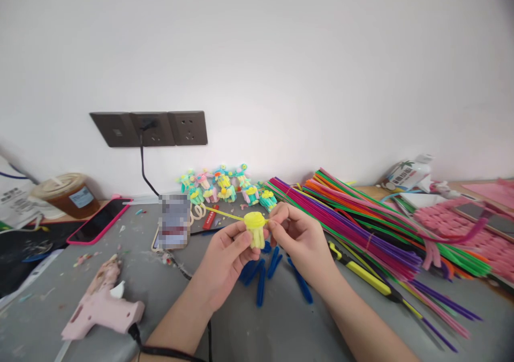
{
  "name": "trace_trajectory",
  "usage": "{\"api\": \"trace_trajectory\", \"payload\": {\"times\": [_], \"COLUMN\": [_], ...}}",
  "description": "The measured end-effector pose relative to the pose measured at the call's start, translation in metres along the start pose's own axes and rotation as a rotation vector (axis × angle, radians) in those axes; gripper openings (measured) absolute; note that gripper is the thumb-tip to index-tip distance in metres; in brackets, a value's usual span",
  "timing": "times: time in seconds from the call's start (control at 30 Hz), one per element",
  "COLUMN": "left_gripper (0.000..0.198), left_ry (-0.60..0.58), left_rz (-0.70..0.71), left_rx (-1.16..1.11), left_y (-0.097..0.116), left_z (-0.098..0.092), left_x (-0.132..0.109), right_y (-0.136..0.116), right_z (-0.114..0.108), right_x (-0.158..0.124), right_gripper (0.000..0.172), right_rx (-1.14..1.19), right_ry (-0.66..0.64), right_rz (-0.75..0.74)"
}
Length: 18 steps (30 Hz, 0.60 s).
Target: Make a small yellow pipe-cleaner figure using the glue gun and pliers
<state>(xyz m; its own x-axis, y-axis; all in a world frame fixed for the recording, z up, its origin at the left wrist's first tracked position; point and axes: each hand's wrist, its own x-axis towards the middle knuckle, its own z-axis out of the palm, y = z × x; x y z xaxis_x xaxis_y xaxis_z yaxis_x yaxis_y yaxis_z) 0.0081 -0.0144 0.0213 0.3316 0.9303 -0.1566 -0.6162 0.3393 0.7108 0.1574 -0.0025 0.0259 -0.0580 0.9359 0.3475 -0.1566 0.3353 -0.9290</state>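
Between the thumb and fingers of my left hand (231, 260) is a small yellow pipe-cleaner figure (254, 223), held upright with a coiled round top and stubby legs below. A yellow pipe-cleaner strand (227, 212) sticks out from it to the left. My right hand (299, 239) pinches a short yellow pipe-cleaner end at the figure's right side; the fingertips partly hide it. On the grey table underneath lie several folded blue pipe-cleaner pieces (261, 284), some covered by my hands.
Several finished pipe-cleaner figures (225, 185) stand by the wall. Bundled coloured pipe cleaners (353, 228) and a yellow-black tool (367, 277) lie right. At left are a pink glue gun (102, 308) with a black cable, a phone (100, 221), another propped phone (173, 223) and a drink cup (74, 193).
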Motion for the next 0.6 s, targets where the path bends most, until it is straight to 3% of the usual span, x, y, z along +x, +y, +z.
{"api": "trace_trajectory", "payload": {"times": [0.33, 0.6], "left_gripper": [0.027, 0.030], "left_ry": [-0.029, 0.049], "left_rz": [0.016, 0.051], "left_rx": [0.015, 0.007], "left_y": [0.0000, 0.0009], "left_z": [0.0001, 0.0004], "left_x": [0.0010, -0.0008], "right_y": [-0.0003, 0.0006], "right_z": [-0.0066, -0.0045], "right_x": [0.0012, -0.0006], "right_gripper": [0.017, 0.018], "right_rx": [-0.025, -0.094], "right_ry": [0.010, 0.007], "right_rz": [-0.036, -0.060]}}
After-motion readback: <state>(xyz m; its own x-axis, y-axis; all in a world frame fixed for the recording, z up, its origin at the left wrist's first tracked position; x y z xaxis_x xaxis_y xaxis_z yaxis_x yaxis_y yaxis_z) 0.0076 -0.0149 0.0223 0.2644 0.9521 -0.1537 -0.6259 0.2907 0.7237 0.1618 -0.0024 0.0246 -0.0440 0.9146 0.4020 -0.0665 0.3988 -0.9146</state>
